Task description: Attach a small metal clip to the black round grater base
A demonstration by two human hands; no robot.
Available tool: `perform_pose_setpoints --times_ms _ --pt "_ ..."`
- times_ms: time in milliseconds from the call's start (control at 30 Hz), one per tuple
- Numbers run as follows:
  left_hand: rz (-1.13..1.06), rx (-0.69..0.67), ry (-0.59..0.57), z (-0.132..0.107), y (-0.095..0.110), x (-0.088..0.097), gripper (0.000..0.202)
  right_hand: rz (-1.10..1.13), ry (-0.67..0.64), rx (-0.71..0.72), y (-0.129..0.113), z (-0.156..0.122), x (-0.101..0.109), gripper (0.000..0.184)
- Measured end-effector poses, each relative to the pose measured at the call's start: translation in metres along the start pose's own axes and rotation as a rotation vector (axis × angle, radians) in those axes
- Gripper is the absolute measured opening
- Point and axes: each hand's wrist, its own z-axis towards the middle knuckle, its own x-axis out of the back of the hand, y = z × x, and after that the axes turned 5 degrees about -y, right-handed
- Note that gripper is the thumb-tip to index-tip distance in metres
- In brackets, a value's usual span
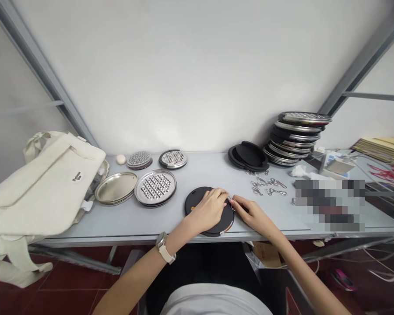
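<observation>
A round black disc (pixel 197 199) with a metal rim lies near the front edge of the grey table (pixel 144 221). My left hand (pixel 208 210) rests on top of the disc, fingers curled toward its right edge. My right hand (pixel 251 212) meets it there, fingers pinched on a small metal clip (pixel 230 200) at the disc's rim. Loose metal clips (pixel 269 186) lie just beyond my right hand.
Left of the disc lie a perforated metal grater disc (pixel 155 187), a plain metal plate (pixel 116 187) and two smaller grater discs (pixel 172 158). A cream bag (pixel 42 183) fills the left end. Black lids (pixel 248 155) and a stack of discs (pixel 297 138) stand back right.
</observation>
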Motion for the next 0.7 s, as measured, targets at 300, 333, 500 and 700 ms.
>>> perform_pose_setpoints --times_ms 300,333,500,700 --pt "0.004 0.027 -0.023 0.0002 0.0012 -0.0004 0.032 -0.027 0.009 0.002 0.0016 0.0000 -0.0009 0.034" --pt "0.003 0.033 -0.023 0.0003 0.0012 -0.0006 0.033 -0.027 0.010 0.003 0.0013 0.0000 -0.0009 0.034" --pt "-0.004 0.051 -0.028 0.0002 0.0014 -0.0002 0.031 -0.032 0.002 0.000 -0.0004 -0.0004 -0.0003 0.035" --pt "0.003 0.046 -0.017 -0.0008 0.0016 -0.0001 0.030 -0.026 0.006 -0.001 -0.0020 -0.0005 -0.0003 0.034"
